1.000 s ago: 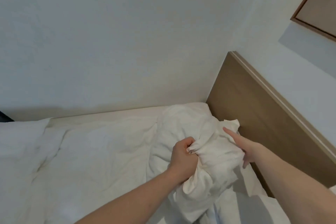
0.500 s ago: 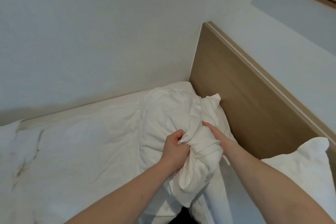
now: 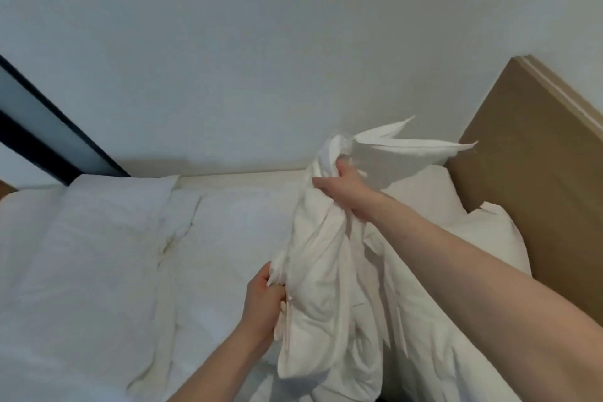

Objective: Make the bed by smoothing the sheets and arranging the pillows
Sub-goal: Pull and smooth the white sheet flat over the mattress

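Dark frame [image 3: 49, 137]: upper left, slanting against the white wall [image 3: 261, 42].
Bed [image 3: 98, 271]: white rumpled sheet, left and centre of frame.
Left hand [image 3: 262, 307]: lower centre, fingers curled, gripping the lower edge of the pillow.
Pillow [image 3: 326, 287]: white, bunched, held up above the bed, centre of frame.
Right hand [image 3: 346, 188]: centre right, clutching the pillow's top end.
Second pillow [image 3: 430, 196]: right, against the headboard.
Headboard [image 3: 538, 173]: brown, right edge.
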{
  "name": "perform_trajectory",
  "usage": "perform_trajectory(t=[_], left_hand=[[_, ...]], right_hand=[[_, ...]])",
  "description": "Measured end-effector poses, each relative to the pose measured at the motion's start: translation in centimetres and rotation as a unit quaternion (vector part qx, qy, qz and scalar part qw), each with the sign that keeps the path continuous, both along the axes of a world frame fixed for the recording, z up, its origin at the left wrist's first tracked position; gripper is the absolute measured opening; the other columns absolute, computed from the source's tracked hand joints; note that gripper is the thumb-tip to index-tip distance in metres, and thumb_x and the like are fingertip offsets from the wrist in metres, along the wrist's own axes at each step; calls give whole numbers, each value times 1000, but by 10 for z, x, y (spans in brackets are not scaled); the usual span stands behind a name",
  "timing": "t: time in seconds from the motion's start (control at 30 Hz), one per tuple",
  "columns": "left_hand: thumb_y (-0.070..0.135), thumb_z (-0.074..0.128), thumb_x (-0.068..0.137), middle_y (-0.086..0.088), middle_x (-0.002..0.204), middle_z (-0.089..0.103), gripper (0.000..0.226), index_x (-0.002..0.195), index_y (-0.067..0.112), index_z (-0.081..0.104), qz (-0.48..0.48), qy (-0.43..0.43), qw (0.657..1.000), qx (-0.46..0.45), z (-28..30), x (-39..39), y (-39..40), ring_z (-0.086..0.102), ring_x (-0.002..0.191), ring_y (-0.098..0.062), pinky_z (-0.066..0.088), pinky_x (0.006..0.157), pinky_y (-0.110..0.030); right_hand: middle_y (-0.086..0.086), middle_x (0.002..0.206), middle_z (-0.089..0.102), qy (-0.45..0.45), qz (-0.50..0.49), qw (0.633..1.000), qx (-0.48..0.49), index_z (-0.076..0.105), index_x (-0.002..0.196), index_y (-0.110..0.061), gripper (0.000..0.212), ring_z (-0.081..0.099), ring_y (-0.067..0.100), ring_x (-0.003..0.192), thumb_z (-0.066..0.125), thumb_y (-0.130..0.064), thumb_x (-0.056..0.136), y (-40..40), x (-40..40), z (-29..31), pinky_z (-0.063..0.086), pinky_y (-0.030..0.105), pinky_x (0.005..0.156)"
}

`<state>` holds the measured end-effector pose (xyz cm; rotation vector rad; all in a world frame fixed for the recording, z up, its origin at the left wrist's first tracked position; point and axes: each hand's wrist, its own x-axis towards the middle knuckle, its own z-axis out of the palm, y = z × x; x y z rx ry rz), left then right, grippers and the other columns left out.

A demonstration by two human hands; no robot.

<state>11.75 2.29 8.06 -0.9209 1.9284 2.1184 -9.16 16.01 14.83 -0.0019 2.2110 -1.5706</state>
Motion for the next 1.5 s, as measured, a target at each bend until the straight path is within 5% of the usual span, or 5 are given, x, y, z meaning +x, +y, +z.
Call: perform_trajectory(t=[0.3, 0.63, 0.97, 1.2, 1.5], left_hand=[[12, 52, 99, -13, 124, 65, 15, 111, 15, 59, -94, -280, 941, -164, -118, 93, -156, 59, 102, -22, 45, 86, -28], [63, 91, 50, -8, 161, 27, 150, 160, 11, 4, -98, -351, 924, -112, -178, 104, -175, 38, 144, -27, 37, 116, -37], [17, 58, 90, -1, 81, 61, 11, 86, 9, 64, -56, -280, 957, -58, -172, 101, -164, 59, 78, -17, 47, 72, -26], [14, 42, 104, -12, 117, 61, 27, 110, -1, 63, 53, -338, 940, -17, -157, 103, -211, 54, 99, -24, 48, 92, -39], [-9, 28, 94, -7, 60, 64, 62, 54, 9, 71, -60, -272, 939, 202, -99, 79, -179, 66, 52, -19, 53, 52, -26]], right_hand=[[8, 167, 20, -60, 292, 922, 247, 21, 162, -15, 89, 23, 22, 154, 63, -53, 93, -92, 98, -132, 21, 33, 123], [4, 159, 26, -10, 376, 817, 437, 13, 160, -27, 115, 36, 33, 139, 75, -63, 71, -70, 196, -219, 39, 46, 110], [6, 152, 28, -23, 203, 829, 520, 11, 155, -30, 110, 45, 37, 125, 82, -47, 72, -25, 219, -260, 41, 51, 99], [-11, 129, 49, 247, 329, 891, 190, 56, 128, -31, 54, 54, 15, 116, 78, -36, 79, -33, 265, -223, 48, 38, 97], [6, 117, 60, 166, 191, 878, 407, 58, 120, -20, 53, 58, 32, 101, 78, -39, 75, -71, 260, -263, 48, 44, 86]])
